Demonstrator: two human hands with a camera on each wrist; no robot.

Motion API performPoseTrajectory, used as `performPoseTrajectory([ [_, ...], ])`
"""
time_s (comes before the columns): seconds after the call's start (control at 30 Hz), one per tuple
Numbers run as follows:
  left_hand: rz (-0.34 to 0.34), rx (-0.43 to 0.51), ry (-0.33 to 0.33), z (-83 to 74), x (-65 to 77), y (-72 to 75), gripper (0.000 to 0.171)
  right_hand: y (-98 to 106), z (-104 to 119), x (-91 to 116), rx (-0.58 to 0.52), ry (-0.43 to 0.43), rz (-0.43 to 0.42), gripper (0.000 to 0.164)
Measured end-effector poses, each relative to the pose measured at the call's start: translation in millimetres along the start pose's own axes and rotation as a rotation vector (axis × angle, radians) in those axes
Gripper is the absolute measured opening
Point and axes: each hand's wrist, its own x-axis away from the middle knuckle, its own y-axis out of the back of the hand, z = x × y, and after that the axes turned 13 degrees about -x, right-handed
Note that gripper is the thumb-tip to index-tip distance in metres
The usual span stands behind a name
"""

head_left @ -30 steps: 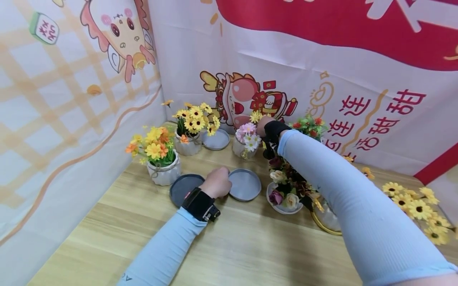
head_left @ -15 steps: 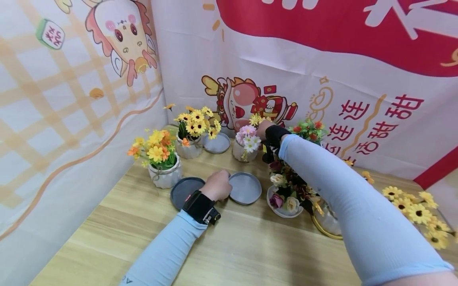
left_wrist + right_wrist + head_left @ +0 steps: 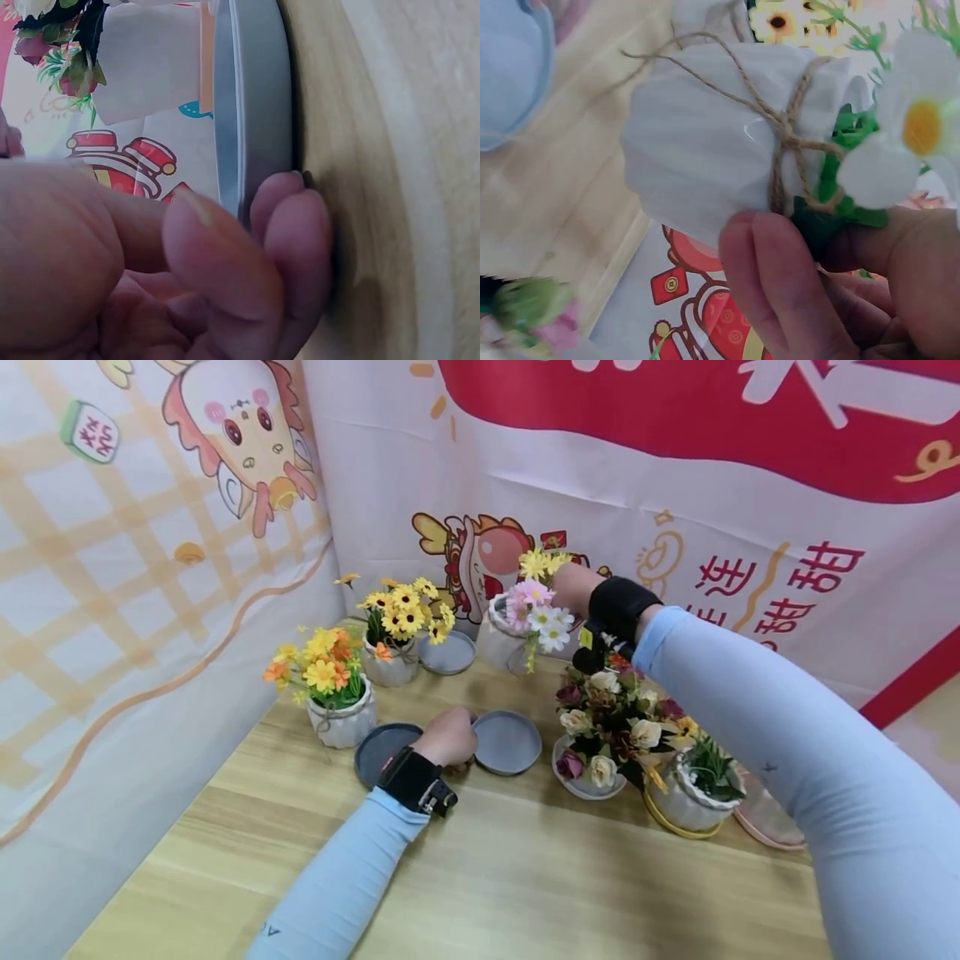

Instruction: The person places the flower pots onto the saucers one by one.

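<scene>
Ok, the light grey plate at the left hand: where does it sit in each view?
Head: light grey plate, a little below and right of centre, beside the left hand.
Left wrist: light grey plate, edge-on at upper middle, lower end at that hand.
Right wrist: light grey plate, cut off at upper left.
Shared landmark: printed cloth, left in left wrist, bottom in right wrist.

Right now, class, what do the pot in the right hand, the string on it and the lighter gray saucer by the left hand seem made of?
White pot: probably glazed ceramic; its wavy wall catches a small glossy highlight. String: apparently jute-like twine, matte brown, strands visibly twisted. Gray saucer: smooth, low-sheen; ceramic, plastic or coated metal, its even colour leaving this open.
</scene>
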Motion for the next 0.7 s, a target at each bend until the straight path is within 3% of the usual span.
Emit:
performPoseTrajectory([
  [0.13, 0.006, 0.014, -0.006, 2.8, -4.2, 1.5, 0.035, -11, 22, 39, 0.001, 0.033, 0.022, 0.035],
  [0.23, 0.023, 0.035, 0.008, 4.6, -5.9, 1.3, 0.039, -28, 24, 45, 0.011, 0.027, 0.087, 0.036],
  [0.3, 0.032, 0.032, 0.02, 6.5, -5.9, 2.0, 0.041, -41, 25, 41, 0.093, 0.025, 0.149, 0.04],
  [0.4, 0.039, 0.039, 0.023, 8.2, -5.2, 2.8, 0.042, -66, 10, 17, 0.233, 0.053, 0.226, 0.038],
  [0.47, 0.041, 0.042, 0.023, 8.3, -5.1, 3.3, 0.039, -87, -19, -14, 0.384, 0.165, 0.257, 0.035],
  [0.57, 0.041, 0.06, 0.022, 8.6, -6.5, 3.6, 0.032, -117, -68, -66, 0.515, 0.251, 0.247, 0.032],
  [0.6, 0.039, 0.064, 0.018, 8.6, -6.7, 4.0, 0.031, -119, -68, -66, 0.531, 0.242, 0.25, 0.031],
  [0.63, 0.038, 0.065, 0.012, 8.4, -6.9, 4.4, 0.03, -127, -84, -83, 0.569, 0.253, 0.25, 0.031],
  [0.7, 0.038, 0.066, 0.002, 8.2, -7.2, 5.5, 0.029, -133, -92, -93, 0.571, 0.184, 0.258, 0.031],
])
